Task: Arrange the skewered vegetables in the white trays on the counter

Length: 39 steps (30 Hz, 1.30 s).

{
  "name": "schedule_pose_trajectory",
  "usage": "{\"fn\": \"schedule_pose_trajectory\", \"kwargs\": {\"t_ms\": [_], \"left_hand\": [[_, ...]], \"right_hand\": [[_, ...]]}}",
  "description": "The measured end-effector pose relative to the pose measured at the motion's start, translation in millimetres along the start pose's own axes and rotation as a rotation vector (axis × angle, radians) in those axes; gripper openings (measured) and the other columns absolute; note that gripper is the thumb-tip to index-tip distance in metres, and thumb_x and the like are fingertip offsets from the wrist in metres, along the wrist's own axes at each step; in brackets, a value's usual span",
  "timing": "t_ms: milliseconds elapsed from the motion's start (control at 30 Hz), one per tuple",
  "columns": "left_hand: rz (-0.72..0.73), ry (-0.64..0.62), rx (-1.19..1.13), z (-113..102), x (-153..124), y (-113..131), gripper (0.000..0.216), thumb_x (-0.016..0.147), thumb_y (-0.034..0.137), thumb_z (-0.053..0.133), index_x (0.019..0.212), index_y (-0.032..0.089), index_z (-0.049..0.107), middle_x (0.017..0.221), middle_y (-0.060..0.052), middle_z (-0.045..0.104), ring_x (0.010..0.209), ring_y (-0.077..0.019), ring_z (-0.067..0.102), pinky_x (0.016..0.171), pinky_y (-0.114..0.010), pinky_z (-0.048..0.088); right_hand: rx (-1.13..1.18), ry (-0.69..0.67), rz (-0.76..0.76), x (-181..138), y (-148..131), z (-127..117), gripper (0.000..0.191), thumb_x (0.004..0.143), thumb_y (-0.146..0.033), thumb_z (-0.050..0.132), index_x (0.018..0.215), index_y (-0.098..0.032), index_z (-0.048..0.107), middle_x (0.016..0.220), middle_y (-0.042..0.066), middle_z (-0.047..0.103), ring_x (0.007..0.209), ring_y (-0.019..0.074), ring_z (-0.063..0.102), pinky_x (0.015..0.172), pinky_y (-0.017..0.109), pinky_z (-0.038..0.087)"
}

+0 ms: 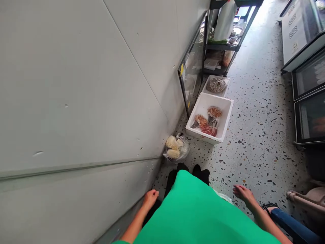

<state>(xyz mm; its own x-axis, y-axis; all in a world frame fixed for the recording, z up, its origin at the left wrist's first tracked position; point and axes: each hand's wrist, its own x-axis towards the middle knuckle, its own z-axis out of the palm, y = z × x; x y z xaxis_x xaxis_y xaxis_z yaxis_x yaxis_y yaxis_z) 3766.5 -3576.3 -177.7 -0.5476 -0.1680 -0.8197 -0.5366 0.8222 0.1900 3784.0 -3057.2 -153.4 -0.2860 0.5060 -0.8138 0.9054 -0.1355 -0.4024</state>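
I look down past my green top at a speckled terrazzo floor. My left hand (150,197) hangs by my hip next to the grey wall, fingers curled in with nothing seen in them. My right hand (242,192) hangs out to the right, fingers loosely extended and holding nothing. Just beside it, part of a clear plastic bag (223,197) shows behind my top. Ahead of my feet a clear bag of pale rounded food items (175,148) lies against the wall.
A white tub (224,118) holding bagged dried goods stands ahead, a second white tub (217,84) behind it. A glass-fronted cabinet (191,67) and black shelving (223,34) line the wall. Display fridges (308,95) stand right. Another person's leg in jeans (291,223) is at bottom right.
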Motion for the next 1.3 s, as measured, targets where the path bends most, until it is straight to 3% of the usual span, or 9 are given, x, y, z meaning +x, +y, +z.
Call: {"fn": "schedule_pose_trajectory", "kwargs": {"t_ms": [133, 267, 433, 633, 733, 833, 967, 1133, 1300], "left_hand": [[0.016, -0.051, 0.0, -1, 4, -16, 0.035, 0.089, 0.021, 0.052, 0.054, 0.019, 0.044, 0.055, 0.004, 0.047, 0.067, -0.0149, 0.053, 0.062, -0.024, 0.03], [0.025, -0.091, 0.006, -9, 22, -29, 0.046, 0.093, 0.026, 0.049, 0.05, 0.021, 0.035, 0.049, 0.004, 0.037, 0.06, -0.0149, 0.049, 0.059, -0.026, 0.027], [0.043, -0.09, -0.053, -18, 57, -30, 0.039, 0.099, 0.023, 0.039, 0.06, 0.022, 0.037, 0.055, 0.004, 0.047, 0.056, -0.0129, 0.053, 0.06, -0.024, 0.033], [-0.034, -0.116, -0.169, 6, 118, -9, 0.021, 0.093, 0.007, 0.037, 0.082, 0.021, 0.05, 0.068, 0.005, 0.057, 0.057, -0.0097, 0.058, 0.061, -0.02, 0.04], [-0.069, -0.154, -0.288, 35, 160, 6, 0.022, 0.09, 0.006, 0.038, 0.089, 0.02, 0.055, 0.066, 0.006, 0.056, 0.056, -0.0101, 0.057, 0.059, -0.02, 0.041], [-0.034, -0.187, -0.352, 65, 199, 16, 0.019, 0.088, 0.01, 0.043, 0.091, 0.019, 0.059, 0.064, 0.005, 0.057, 0.055, -0.0108, 0.056, 0.059, -0.022, 0.042], [0.015, -0.198, -0.452, 89, 234, 21, 0.018, 0.085, 0.015, 0.045, 0.091, 0.018, 0.062, 0.066, 0.004, 0.059, 0.056, -0.0124, 0.059, 0.061, -0.024, 0.045], [-0.024, -0.223, -0.514, 98, 245, 17, 0.019, 0.082, 0.02, 0.046, 0.092, 0.018, 0.062, 0.069, 0.003, 0.061, 0.058, -0.0129, 0.06, 0.062, -0.026, 0.048], [-0.039, -0.239, -0.544, 105, 231, -2, 0.022, 0.081, 0.023, 0.045, 0.093, 0.017, 0.063, 0.072, 0.0, 0.063, 0.061, -0.014, 0.062, 0.063, -0.027, 0.049]], "right_hand": [[0.056, -0.078, 0.059, 10, -24, 35, 0.012, 0.084, -0.015, 0.06, 0.074, -0.017, 0.066, 0.066, 0.008, 0.069, 0.053, 0.0139, 0.065, 0.051, 0.022, 0.053], [-0.005, -0.168, 0.12, 1, -17, 76, 0.01, 0.084, -0.018, 0.062, 0.075, -0.017, 0.066, 0.066, 0.006, 0.067, 0.051, 0.0124, 0.061, 0.051, 0.022, 0.05], [-0.211, -0.396, 0.023, 9, -27, 138, 0.018, 0.088, -0.032, 0.063, 0.093, -0.017, 0.071, 0.09, 0.009, 0.072, 0.07, 0.0154, 0.067, 0.061, 0.025, 0.053], [-0.763, -0.602, -0.432, 80, -73, 268, 0.027, 0.089, -0.03, 0.057, 0.102, -0.016, 0.076, 0.097, 0.009, 0.076, 0.096, 0.025, 0.07, 0.085, 0.034, 0.055], [-0.766, -0.617, -0.486, 132, -83, 345, 0.035, 0.084, -0.023, 0.062, 0.116, -0.013, 0.073, 0.117, 0.015, 0.073, 0.115, 0.0293, 0.066, 0.103, 0.036, 0.048], [-0.75, -0.572, -0.546, 183, -86, 418, 0.061, 0.082, -0.017, 0.065, 0.142, -0.01, 0.055, 0.146, 0.019, 0.055, 0.138, 0.0309, 0.049, 0.117, 0.037, 0.036], [-0.742, -0.515, -0.539, 238, -80, 488, 0.074, 0.086, -0.017, 0.064, 0.154, -0.014, 0.036, 0.154, 0.018, 0.046, 0.139, 0.0304, 0.048, 0.116, 0.042, 0.037], [-0.768, -0.521, -0.459, 261, -60, 512, 0.064, 0.09, -0.024, 0.066, 0.148, -0.014, 0.041, 0.124, 0.013, 0.066, 0.108, 0.0221, 0.064, 0.096, 0.033, 0.049], [-0.794, -0.436, -0.504, 259, -60, 510, 0.041, 0.085, -0.02, 0.071, 0.124, -0.016, 0.058, 0.134, 0.014, 0.056, 0.111, 0.0233, 0.058, 0.1, 0.034, 0.044]]}}
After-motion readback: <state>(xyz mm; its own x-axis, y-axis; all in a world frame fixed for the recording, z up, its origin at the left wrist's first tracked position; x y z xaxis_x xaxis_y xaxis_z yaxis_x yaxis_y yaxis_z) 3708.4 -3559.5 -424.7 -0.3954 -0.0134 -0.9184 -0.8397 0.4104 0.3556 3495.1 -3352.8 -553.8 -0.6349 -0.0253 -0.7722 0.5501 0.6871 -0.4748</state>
